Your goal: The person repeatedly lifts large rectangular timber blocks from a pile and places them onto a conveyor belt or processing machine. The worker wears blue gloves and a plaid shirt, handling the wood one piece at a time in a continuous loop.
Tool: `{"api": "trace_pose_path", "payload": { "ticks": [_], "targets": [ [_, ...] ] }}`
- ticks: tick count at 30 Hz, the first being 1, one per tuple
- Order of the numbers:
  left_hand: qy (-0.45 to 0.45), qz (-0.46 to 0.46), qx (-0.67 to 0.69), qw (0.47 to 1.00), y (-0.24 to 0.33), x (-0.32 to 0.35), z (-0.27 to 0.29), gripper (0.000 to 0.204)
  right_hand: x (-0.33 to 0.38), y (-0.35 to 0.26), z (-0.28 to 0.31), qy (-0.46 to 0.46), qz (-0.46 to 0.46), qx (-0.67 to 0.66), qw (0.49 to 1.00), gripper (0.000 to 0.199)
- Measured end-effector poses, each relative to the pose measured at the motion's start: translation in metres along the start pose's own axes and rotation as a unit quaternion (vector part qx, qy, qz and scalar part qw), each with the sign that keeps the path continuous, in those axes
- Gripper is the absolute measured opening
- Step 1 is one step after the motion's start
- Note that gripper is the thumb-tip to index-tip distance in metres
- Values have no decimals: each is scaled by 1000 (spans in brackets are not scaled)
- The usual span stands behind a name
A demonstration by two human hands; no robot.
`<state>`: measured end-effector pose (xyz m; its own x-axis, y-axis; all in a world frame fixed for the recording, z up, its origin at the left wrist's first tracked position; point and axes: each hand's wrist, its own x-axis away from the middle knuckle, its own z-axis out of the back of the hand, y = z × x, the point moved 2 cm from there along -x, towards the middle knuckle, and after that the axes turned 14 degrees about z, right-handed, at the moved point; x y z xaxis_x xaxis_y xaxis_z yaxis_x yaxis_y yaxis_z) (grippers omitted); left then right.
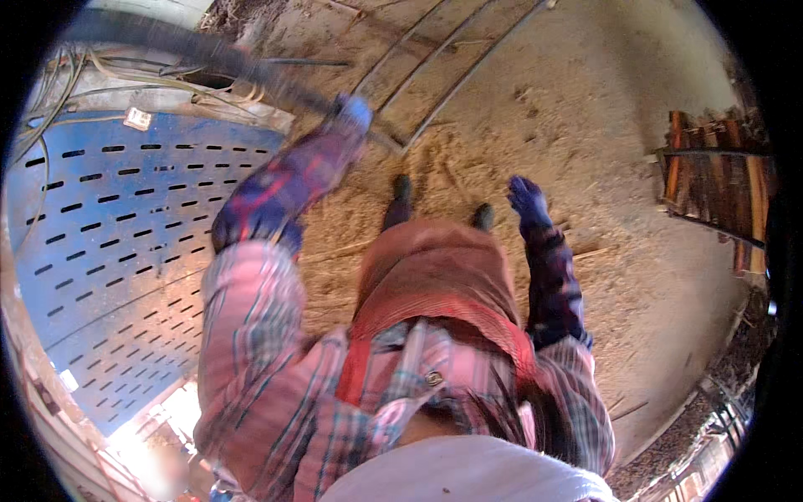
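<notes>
My left hand (351, 113), in a blue glove with a patterned sleeve cover, is raised and closed around a long dark bar (192, 50) that runs from the upper left down to the hand. My right hand (527, 201), also in a blue glove, hangs open at my side and touches nothing. Below me I see my plaid shirt, red apron and both dark boots standing on sawdust.
A blue perforated metal panel (117, 243) fills the left side, with cables along its top edge. Sawdust (585, 134) covers the floor, and pale boards (435, 58) lie ahead. A stack of reddish wood pieces (719, 184) stands at the right.
</notes>
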<state>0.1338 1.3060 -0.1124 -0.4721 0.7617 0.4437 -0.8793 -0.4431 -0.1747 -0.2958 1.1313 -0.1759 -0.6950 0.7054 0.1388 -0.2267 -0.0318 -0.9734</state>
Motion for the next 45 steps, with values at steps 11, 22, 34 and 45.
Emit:
{"api": "trace_pose_path", "payload": {
  "ticks": [11,22,34,45],
  "targets": [
    [55,382,149,910,5,327,-95,27,-197,-89,123,79,-89,-98,988,46],
    [99,645,648,392,365,290,-214,31,-573,-231,265,87,333,-80,935,50],
    [362,508,541,564,577,218,152,38,-401,-182,215,-172,232,-259,922,14],
    [701,443,461,315,804,297,276,42,52,-156,413,-497,389,-193,751,37]
  ]
}}
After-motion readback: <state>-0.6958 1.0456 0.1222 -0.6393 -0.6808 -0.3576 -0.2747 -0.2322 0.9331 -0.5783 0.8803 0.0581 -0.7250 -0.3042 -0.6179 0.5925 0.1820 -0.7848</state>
